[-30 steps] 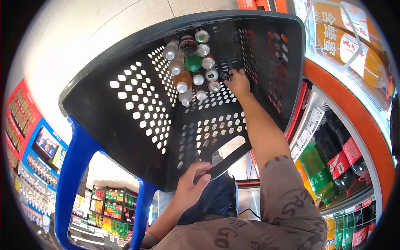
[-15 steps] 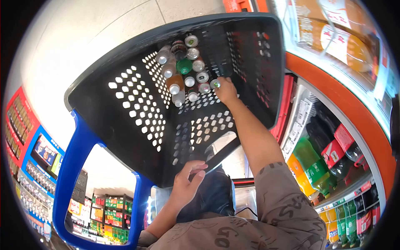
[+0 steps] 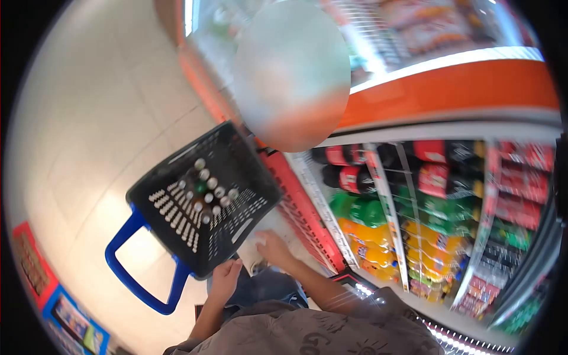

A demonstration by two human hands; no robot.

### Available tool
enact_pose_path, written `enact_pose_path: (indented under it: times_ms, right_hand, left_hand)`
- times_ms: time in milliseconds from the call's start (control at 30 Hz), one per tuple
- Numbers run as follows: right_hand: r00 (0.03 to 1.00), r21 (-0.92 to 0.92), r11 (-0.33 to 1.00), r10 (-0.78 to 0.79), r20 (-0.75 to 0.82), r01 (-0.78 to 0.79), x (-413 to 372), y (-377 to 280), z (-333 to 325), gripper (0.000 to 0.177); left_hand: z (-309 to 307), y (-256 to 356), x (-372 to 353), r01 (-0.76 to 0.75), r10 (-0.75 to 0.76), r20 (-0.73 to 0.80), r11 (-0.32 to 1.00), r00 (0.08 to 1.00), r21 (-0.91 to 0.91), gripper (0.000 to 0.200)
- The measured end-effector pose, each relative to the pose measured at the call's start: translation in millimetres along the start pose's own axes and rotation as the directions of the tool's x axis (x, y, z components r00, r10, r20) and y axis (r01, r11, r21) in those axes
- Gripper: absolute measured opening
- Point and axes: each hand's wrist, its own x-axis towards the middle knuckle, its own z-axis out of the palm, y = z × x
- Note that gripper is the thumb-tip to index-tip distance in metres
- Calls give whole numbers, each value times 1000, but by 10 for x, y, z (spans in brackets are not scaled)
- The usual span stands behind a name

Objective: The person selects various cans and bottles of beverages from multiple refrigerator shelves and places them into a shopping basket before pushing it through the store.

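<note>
A dark grey perforated shopping basket [image 3: 171, 171] with a blue handle [image 3: 141, 305] stands in front of me. Several cans and small bottles [image 3: 204, 174] are grouped in it, among them one with a green top [image 3: 200, 187]. My left hand [image 3: 226, 280], its fingers curled together, is at the basket's near corner; nothing shows in it. My right hand [image 3: 274, 248] is outside the basket, beside its near right edge. Its fingers look loosely spread and hold nothing I can see, though the view is slightly blurred.
On my right a drinks cooler [image 3: 455, 89] with an orange border holds cola bottles [image 3: 435, 177], green bottles [image 3: 361, 208] and orange drink bottles [image 3: 370, 239]. Pale floor tiles [image 3: 94, 142] lie to the left. A blurred oval patch [image 3: 293, 77] hides part of the upper view.
My right hand has come away from a can inside the basket and is now outside it. My left hand has curled its fingers. The view has turned right, and the basket looks smaller.
</note>
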Motion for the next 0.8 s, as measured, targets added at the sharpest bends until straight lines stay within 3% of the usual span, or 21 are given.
enact_pose_path:
  times_ms: [167,200,367,467,567,633,700,767,800]
  right_hand:
    - [977,165,986,22,-213,13,-1096,128,-241,36]
    - [968,185,983,31,-251,17,-1281,176,-279,36]
    - [879,297,954,175,-444,-39,-1904,219,-669,33]
    - [797,334,941,248,-551,-62,-2174,109,-1054,31]
    - [706,381,924,259,-660,18,-2323,145,-1169,29]
    - [659,464,883,308,-686,70,-2449,49,-1292,28]
    - [621,467,872,285,-730,149,-2478,211,-1231,28]
    - [585,470,859,279,-761,202,-2498,306,-1216,26]
    - [582,513,832,315,-750,211,-2535,280,-1265,26]
  left_hand:
    - [289,413,-161,-104,71,202,982,977,159,47]
    - [383,524,-187,-179,125,252,962,960,204,46]
    - [838,965,-162,-545,331,522,769,786,333,47]
    - [1199,1366,-252,-630,332,606,677,723,380,46]
    - [1589,1690,-328,-694,401,625,638,669,333,51]
    - [1835,2063,-457,-653,290,662,643,690,399,56]
    - [2125,2277,-309,-785,442,729,583,522,209,59]
    - [2405,2853,-611,-774,481,679,598,555,209,52]
    - [2534,3131,-723,-809,556,665,574,499,127,45]
